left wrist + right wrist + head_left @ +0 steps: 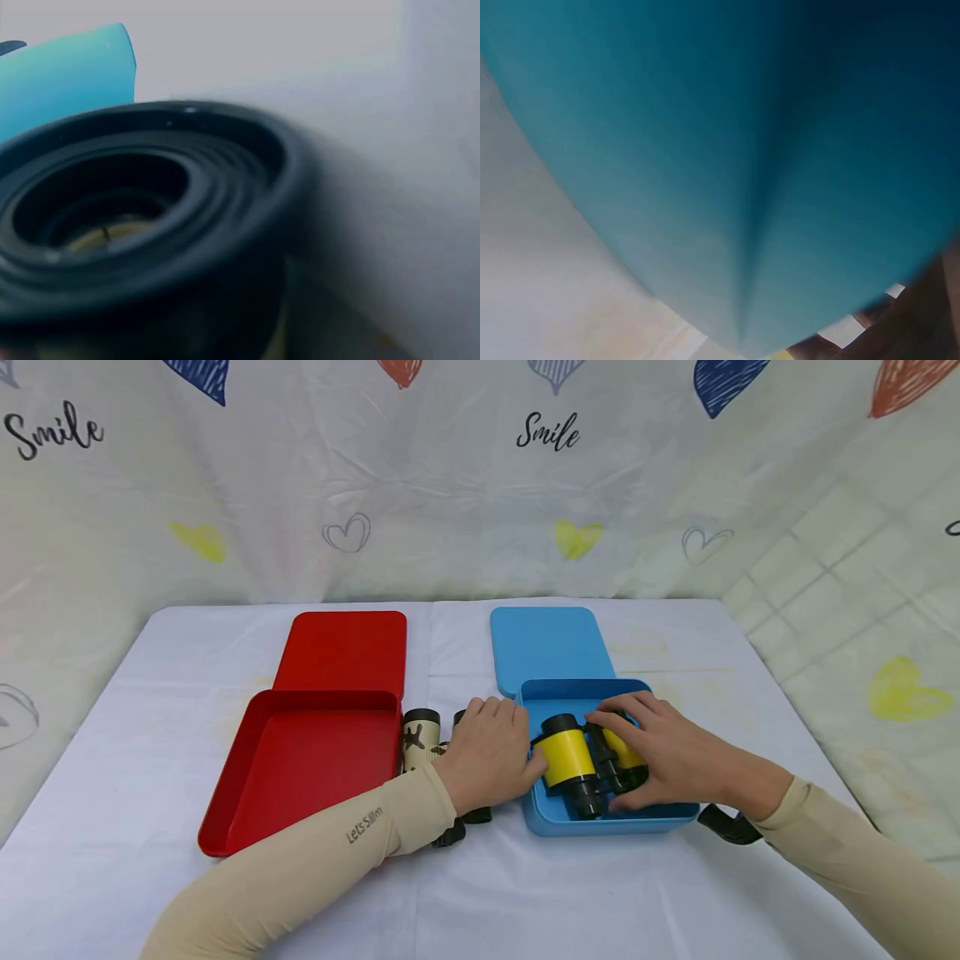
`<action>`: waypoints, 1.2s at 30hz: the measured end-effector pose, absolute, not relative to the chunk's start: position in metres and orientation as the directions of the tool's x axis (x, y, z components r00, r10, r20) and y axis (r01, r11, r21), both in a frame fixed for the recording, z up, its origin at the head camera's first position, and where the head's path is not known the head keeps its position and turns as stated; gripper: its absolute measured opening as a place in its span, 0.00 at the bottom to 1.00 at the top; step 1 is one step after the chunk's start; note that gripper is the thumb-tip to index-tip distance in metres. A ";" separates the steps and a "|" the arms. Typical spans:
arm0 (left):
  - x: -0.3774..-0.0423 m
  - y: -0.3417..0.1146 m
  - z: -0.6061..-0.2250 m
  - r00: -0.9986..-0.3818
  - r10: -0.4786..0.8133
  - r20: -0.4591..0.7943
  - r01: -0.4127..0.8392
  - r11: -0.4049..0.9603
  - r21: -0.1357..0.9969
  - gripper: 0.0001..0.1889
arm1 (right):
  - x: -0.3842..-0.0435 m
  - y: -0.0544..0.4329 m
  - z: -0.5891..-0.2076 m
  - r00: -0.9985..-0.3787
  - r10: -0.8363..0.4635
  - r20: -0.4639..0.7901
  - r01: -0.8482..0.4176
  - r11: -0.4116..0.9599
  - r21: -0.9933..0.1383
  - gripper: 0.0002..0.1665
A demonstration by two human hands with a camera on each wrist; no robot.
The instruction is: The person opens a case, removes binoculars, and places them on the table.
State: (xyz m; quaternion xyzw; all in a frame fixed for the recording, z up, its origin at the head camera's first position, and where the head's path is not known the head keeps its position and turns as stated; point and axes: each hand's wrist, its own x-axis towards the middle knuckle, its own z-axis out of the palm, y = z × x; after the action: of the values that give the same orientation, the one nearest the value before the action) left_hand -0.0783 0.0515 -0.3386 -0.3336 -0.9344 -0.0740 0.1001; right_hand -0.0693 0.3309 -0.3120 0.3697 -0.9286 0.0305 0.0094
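Note:
Yellow and black binoculars [567,758] lie tilted inside the blue box [611,825]. My right hand [667,752] grips their right barrel, thumb at the near end and fingers over the far end. At the box's left side is my left hand [491,756], back up with fingers bent down; its thumb overlaps the rim and I cannot tell what it grips. Camouflage binoculars [420,735] lie partly hidden under that hand, beside the red box. A black binocular end [150,202] fills much of the left wrist view. The blue box's wall [652,187] fills the right wrist view.
The red box [315,760] stands at left with its lid [345,652] folded back. Behind the blue box lies its own opened lid [553,643]. White cloth [465,902] covers the table, and a printed curtain [450,485] hangs behind it.

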 end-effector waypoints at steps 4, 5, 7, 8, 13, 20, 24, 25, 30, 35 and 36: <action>-0.078 0.052 -0.339 -0.757 0.610 0.233 0.640 0.764 0.081 0.16 | -0.070 0.332 -0.312 -0.718 -0.694 0.048 -0.696 0.717 -0.038 0.61; -0.078 0.052 -0.339 -0.757 0.610 0.234 0.641 0.763 0.081 0.16 | -0.071 0.332 -0.312 -0.719 -0.694 0.045 -0.695 0.718 -0.040 0.61; -0.078 0.052 -0.339 -0.754 0.612 0.240 0.643 0.762 0.078 0.16 | -0.071 0.332 -0.312 -0.722 -0.691 0.037 -0.692 0.720 -0.048 0.61; -0.078 0.052 -0.339 -0.753 0.612 0.242 0.644 0.761 0.078 0.16 | -0.071 0.332 -0.312 -0.724 -0.689 0.032 -0.689 0.723 -0.052 0.61; -0.079 0.052 -0.339 -0.751 0.613 0.246 0.645 0.760 0.073 0.16 | -0.070 0.331 -0.312 -0.744 -0.668 0.005 -0.667 0.741 -0.074 0.62; -0.079 0.052 -0.341 -0.748 0.611 0.258 0.646 0.760 0.074 0.16 | -0.069 0.331 -0.312 -0.743 -0.668 -0.027 -0.664 0.742 -0.092 0.62; -0.079 0.052 -0.342 -0.753 0.606 0.256 0.640 0.764 0.074 0.16 | -0.069 0.330 -0.313 -0.732 -0.681 -0.020 -0.678 0.731 -0.080 0.62; -0.079 0.052 -0.342 -0.755 0.605 0.254 0.639 0.766 0.074 0.16 | -0.069 0.329 -0.313 -0.731 -0.682 -0.018 -0.679 0.730 -0.078 0.62; -0.079 0.052 -0.343 -0.756 0.605 0.250 0.638 0.766 0.077 0.16 | -0.068 0.328 -0.314 -0.731 -0.682 -0.003 -0.681 0.730 -0.060 0.62; -0.079 0.051 -0.342 -0.754 0.606 0.253 0.640 0.765 0.077 0.16 | -0.068 0.328 -0.315 -0.722 -0.692 0.009 -0.692 0.721 -0.042 0.63; -0.079 0.051 -0.342 -0.755 0.606 0.253 0.639 0.765 0.076 0.16 | -0.068 0.328 -0.315 -0.718 -0.696 0.010 -0.695 0.717 -0.042 0.63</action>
State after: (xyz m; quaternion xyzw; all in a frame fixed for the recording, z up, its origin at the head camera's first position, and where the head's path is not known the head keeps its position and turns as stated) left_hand -0.0791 0.0506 -0.3419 -0.3335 -0.9333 -0.0789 0.1071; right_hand -0.0685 0.3276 -0.3149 0.3753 -0.9267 0.0213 -0.0032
